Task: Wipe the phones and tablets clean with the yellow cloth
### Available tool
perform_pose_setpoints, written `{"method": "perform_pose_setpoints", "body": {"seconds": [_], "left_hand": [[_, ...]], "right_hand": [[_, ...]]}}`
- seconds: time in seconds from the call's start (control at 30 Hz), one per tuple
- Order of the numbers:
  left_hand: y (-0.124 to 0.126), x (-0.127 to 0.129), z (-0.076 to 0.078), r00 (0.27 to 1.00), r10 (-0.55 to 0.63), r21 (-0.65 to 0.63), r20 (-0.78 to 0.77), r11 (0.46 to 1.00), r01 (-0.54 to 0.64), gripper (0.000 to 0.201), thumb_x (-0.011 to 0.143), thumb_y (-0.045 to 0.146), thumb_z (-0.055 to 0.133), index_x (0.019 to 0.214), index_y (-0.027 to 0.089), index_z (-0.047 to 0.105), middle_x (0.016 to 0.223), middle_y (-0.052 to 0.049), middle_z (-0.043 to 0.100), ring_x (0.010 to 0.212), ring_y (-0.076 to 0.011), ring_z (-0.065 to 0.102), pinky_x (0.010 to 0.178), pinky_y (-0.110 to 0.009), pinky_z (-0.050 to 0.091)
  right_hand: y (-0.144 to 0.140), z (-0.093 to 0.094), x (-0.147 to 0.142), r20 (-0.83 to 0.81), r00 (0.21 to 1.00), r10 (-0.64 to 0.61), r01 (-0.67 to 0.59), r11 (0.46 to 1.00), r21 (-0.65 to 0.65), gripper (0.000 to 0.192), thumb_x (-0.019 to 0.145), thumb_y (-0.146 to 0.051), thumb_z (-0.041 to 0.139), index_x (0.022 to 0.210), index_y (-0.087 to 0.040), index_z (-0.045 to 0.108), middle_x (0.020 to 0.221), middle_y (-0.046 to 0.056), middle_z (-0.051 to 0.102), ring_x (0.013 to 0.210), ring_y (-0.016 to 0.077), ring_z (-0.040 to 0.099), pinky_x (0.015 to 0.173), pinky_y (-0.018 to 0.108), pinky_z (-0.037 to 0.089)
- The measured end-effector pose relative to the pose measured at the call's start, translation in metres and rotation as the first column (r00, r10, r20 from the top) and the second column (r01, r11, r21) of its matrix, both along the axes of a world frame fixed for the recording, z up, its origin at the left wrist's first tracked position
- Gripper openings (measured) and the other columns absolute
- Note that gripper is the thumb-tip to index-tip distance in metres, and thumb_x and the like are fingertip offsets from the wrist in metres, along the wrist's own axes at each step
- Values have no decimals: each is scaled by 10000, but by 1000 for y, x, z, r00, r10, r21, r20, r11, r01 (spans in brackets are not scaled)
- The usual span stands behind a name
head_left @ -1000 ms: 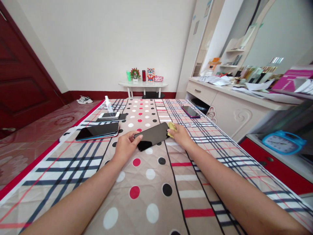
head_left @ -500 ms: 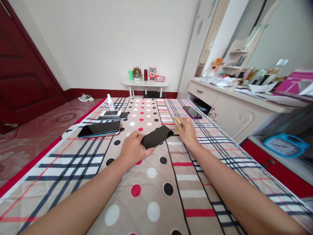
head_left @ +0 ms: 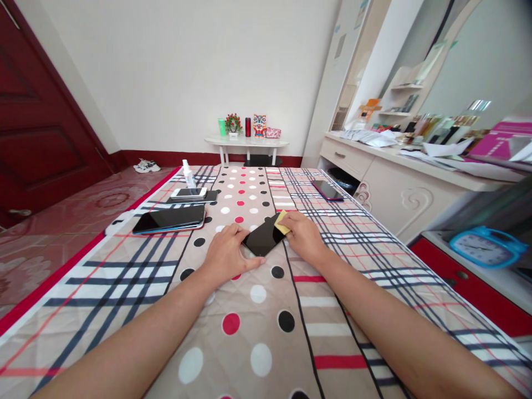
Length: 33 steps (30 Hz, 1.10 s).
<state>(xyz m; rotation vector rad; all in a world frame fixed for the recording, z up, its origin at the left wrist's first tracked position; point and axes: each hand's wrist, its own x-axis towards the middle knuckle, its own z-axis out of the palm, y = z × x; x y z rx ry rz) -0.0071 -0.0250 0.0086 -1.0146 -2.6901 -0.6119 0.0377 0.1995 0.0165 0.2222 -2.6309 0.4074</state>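
A black smartphone (head_left: 262,237) lies screen up on the patterned bedspread (head_left: 266,310), turned at a slant. My left hand (head_left: 227,249) grips its near left end between thumb and fingers. In my right hand (head_left: 304,235) is a small yellow cloth (head_left: 282,221), pressed against the far right end of the screen. Left of my hands lies a stack of phones (head_left: 169,219), a black one on top. Behind it a white phone (head_left: 189,193) rests on a dark one, beside a white spray bottle (head_left: 188,175). Another phone (head_left: 327,190) lies at the far right.
Past the bed's far edge stands a low white table (head_left: 245,141) with a potted plant and several small items. A white dresser (head_left: 386,183) crowded with bottles and papers runs along the right. A blue alarm clock (head_left: 486,246) sits on a nightstand.
My right hand has moved left with the yellow cloth, from beside the phone onto its screen. My left hand keeps hold of the phone, which has barely shifted.
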Motion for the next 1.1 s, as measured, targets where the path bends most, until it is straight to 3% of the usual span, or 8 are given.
{"method": "perform_pose_setpoints", "body": {"seconds": [0.13,0.3,0.4,0.63,0.73,0.93,1.1], "left_hand": [[1,1,0,1000,3,7,-15,1000,-2,610,612,634,714,1062,226,661,1006,-72,602,952,-285,582,855,-382,446],[1,0,-1,1000,-10,-15,-21,1000,9,524,640,602,699,1007,229,680,964,-66,595,935,-275,575,834,-369,449],[1,0,-1,1000,2,-17,-23,1000,-3,584,628,627,698,1044,218,671,993,-74,598,949,-282,574,848,-375,447],[2,-1,-2,1000,19,-15,-20,1000,-20,644,626,654,690,1091,210,658,1027,-89,613,962,-297,588,867,-397,451],[1,-2,-3,1000,19,-3,-20,1000,-19,680,628,649,690,1140,205,639,1045,-95,617,974,-298,591,865,-400,461],[0,-4,-9,1000,25,52,-17,998,-24,872,590,609,735,1322,203,491,1152,-106,617,1105,-323,555,940,-419,441],[0,-3,-9,999,33,76,-4,997,-33,850,619,566,730,1343,218,450,1182,-104,608,1100,-316,566,917,-413,453]], "right_hand": [[-28,-4,7,55,980,192,-191,981,-24,443,708,2,450,1027,-177,700,1069,70,697,1043,210,596,947,328,440],[-48,-9,12,93,907,410,-408,912,-41,445,738,-26,477,1110,-168,678,1192,80,665,1145,204,579,1004,322,430],[-36,-11,7,93,922,375,-370,927,-63,493,767,-9,427,1171,-173,657,1242,65,643,1181,189,565,1031,315,417],[-3,-12,-6,79,988,136,-131,989,-62,548,741,40,385,1176,-153,657,1263,98,624,1203,232,550,1025,359,417],[-14,-13,-2,61,985,160,-156,986,-58,517,738,37,380,1118,-142,682,1195,107,660,1142,226,589,1000,346,434],[-39,-14,6,72,914,400,-397,916,-59,459,756,11,460,1105,-181,687,1189,87,666,1110,205,604,973,328,454],[-19,-17,-3,34,959,281,-280,959,-35,452,795,-19,437,1121,-199,692,1201,80,656,1140,221,573,1005,364,425]]}}
